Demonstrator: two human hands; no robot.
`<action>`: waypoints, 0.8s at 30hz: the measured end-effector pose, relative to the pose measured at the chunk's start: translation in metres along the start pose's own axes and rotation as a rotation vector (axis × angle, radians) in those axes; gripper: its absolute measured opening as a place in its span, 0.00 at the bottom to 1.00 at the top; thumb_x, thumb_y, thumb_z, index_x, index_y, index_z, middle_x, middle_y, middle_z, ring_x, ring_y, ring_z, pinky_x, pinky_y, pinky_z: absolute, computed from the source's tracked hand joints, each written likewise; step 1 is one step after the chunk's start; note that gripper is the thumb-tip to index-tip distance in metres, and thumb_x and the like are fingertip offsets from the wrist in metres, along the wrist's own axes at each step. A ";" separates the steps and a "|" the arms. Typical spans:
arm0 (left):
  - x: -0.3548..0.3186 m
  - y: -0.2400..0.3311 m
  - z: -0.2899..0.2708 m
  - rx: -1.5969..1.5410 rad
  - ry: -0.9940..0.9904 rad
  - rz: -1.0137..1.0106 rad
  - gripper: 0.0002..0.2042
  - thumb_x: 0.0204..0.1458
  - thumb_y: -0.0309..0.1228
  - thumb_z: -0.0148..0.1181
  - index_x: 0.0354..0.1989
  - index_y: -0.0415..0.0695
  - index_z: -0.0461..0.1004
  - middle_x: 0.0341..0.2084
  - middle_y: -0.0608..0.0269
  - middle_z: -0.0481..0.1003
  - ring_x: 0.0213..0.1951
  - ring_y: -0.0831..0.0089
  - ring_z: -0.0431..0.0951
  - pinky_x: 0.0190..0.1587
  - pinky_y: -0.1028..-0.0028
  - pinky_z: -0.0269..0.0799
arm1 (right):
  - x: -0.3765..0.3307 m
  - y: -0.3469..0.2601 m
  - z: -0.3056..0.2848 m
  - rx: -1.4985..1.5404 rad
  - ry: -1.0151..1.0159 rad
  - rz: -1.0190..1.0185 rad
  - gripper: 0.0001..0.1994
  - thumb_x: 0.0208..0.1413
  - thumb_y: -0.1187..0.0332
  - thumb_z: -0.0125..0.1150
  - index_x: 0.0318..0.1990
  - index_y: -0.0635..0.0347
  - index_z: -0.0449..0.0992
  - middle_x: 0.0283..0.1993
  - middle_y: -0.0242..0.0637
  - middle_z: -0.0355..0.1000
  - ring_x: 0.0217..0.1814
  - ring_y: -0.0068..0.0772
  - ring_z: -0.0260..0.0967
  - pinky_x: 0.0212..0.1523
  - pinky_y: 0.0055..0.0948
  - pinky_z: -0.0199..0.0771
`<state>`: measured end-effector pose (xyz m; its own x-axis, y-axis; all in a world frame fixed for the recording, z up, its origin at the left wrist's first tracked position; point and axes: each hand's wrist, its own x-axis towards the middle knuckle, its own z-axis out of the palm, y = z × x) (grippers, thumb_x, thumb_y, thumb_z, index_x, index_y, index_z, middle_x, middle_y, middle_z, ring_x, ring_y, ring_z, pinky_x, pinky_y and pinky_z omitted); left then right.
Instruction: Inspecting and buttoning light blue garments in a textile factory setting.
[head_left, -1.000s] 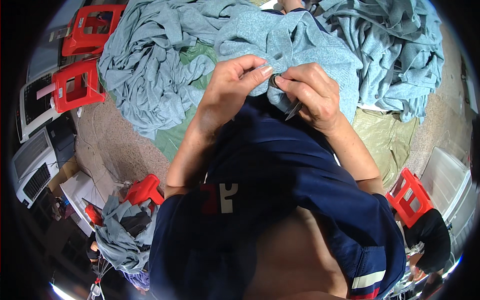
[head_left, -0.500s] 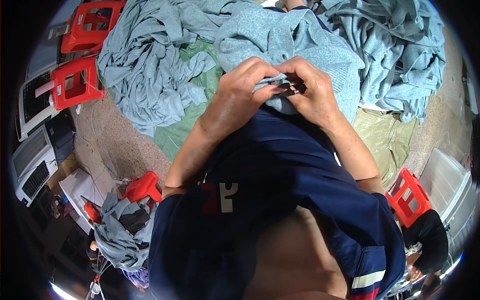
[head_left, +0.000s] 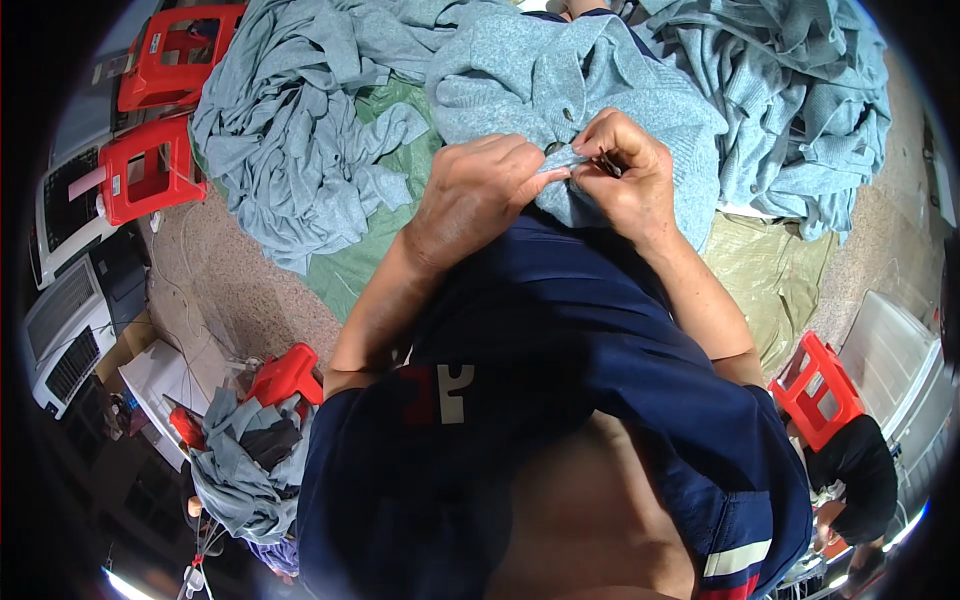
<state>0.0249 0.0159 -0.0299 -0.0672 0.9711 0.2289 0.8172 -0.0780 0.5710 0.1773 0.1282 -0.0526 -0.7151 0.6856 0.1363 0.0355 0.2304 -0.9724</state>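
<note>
A light blue-grey knitted cardigan (head_left: 640, 85) with dark buttons lies across my lap. My left hand (head_left: 480, 190) is closed, pinching the cardigan's buttoned edge between thumb and fingers. Facing it, my right hand (head_left: 630, 180) is closed too, its thumb and forefinger at the same strip of knit. Small dark metal thread snips (head_left: 608, 165) sit within the right fingers, largely covered by them. One dark button (head_left: 553, 148) shows beside the left fingertips, another (head_left: 567, 114) farther up the edge.
Heaps of similar knitwear lie at left (head_left: 300, 130) and right (head_left: 800, 110), over a green sheet (head_left: 345, 275) and an olive sheet (head_left: 765, 270). Red stools (head_left: 150, 170) stand at the far left; another red stool (head_left: 820, 390) is at lower right, near a person in black (head_left: 855, 480).
The right fingers have turned, and the snips that pointed toward the left hand are now tucked back in the right hand. The left hand has tilted flatter, and a button shows between the hands.
</note>
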 end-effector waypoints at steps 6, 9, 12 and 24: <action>-0.003 0.005 0.006 0.116 0.131 0.014 0.06 0.43 0.25 0.62 0.24 0.40 0.70 0.19 0.58 0.66 0.23 0.58 0.71 0.25 0.63 0.66 | -0.001 -0.004 0.009 -0.369 0.041 -0.468 0.09 0.35 0.81 0.61 0.24 0.59 0.68 0.24 0.34 0.66 0.22 0.34 0.68 0.20 0.28 0.67; -0.003 -0.002 0.012 0.113 0.187 -0.003 0.05 0.43 0.24 0.61 0.27 0.40 0.71 0.22 0.58 0.69 0.26 0.58 0.72 0.29 0.64 0.68 | 0.003 0.002 -0.001 -0.412 0.022 -0.433 0.11 0.38 0.79 0.61 0.31 0.57 0.70 0.32 0.34 0.69 0.27 0.37 0.70 0.23 0.29 0.69; -0.017 -0.031 0.015 0.064 0.134 -0.022 0.08 0.43 0.22 0.59 0.34 0.39 0.72 0.28 0.55 0.72 0.33 0.56 0.74 0.38 0.64 0.70 | 0.001 0.004 -0.024 -0.732 -0.111 -0.247 0.14 0.37 0.78 0.63 0.35 0.56 0.72 0.39 0.34 0.69 0.40 0.40 0.71 0.34 0.33 0.73; -0.081 -0.083 -0.026 -0.360 -0.129 -0.629 0.08 0.46 0.27 0.65 0.30 0.36 0.74 0.24 0.66 0.72 0.34 0.73 0.70 0.40 0.75 0.65 | -0.024 0.036 -0.099 -0.221 -0.256 0.070 0.16 0.38 0.86 0.57 0.39 0.65 0.76 0.37 0.36 0.76 0.40 0.30 0.75 0.42 0.26 0.73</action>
<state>-0.0527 -0.0618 -0.0749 -0.3754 0.8740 -0.3086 0.4063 0.4545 0.7927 0.2647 0.1886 -0.0717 -0.8564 0.5162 -0.0082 0.2211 0.3522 -0.9094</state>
